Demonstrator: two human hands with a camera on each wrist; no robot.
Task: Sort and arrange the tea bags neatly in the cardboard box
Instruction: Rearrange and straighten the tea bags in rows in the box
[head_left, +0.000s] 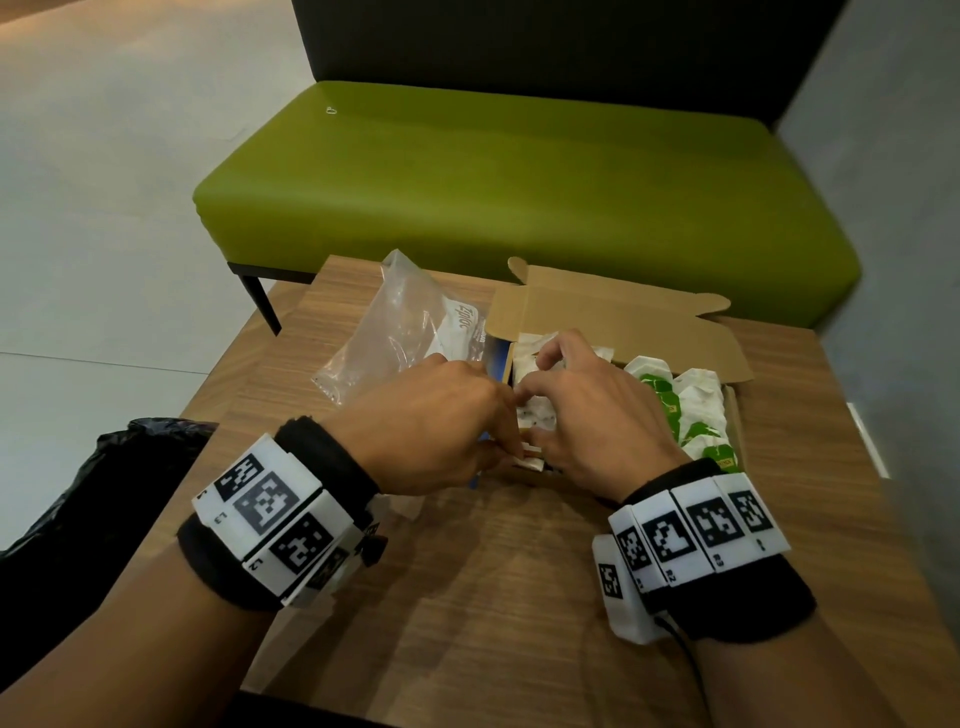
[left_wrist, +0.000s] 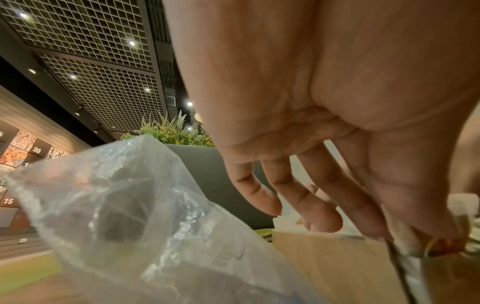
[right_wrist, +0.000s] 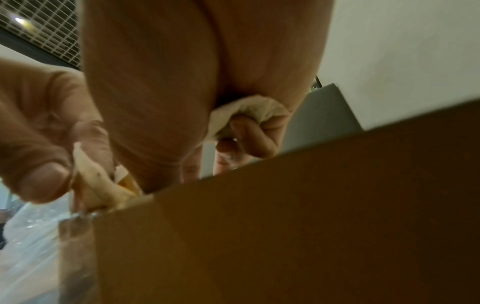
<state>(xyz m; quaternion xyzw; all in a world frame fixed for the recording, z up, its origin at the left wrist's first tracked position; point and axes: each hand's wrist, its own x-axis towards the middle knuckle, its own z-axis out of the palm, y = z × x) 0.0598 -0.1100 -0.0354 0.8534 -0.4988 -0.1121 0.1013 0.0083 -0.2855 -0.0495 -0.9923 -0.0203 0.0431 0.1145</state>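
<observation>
An open cardboard box (head_left: 613, 317) stands on the wooden table (head_left: 493, 597). White tea bags (head_left: 535, 415) fill its left part and green-labelled tea bags (head_left: 685, 410) lie in its right part. Both hands hover over the left part. My left hand (head_left: 511, 439) pinches a white tea bag (right_wrist: 98, 181) between thumb and forefinger at the box's front left corner. My right hand (head_left: 537, 371) has its fingers (right_wrist: 249, 133) curled round another white tea bag (right_wrist: 249, 110). The box's front wall (right_wrist: 285, 226) hides the inside in the right wrist view.
A crumpled clear zip bag (head_left: 405, 332) lies on the table just left of the box, under my left hand (left_wrist: 415, 240). A green bench (head_left: 519, 182) stands behind the table. A black bag (head_left: 104, 467) sits off the table's left edge, and a grey wall runs along the right.
</observation>
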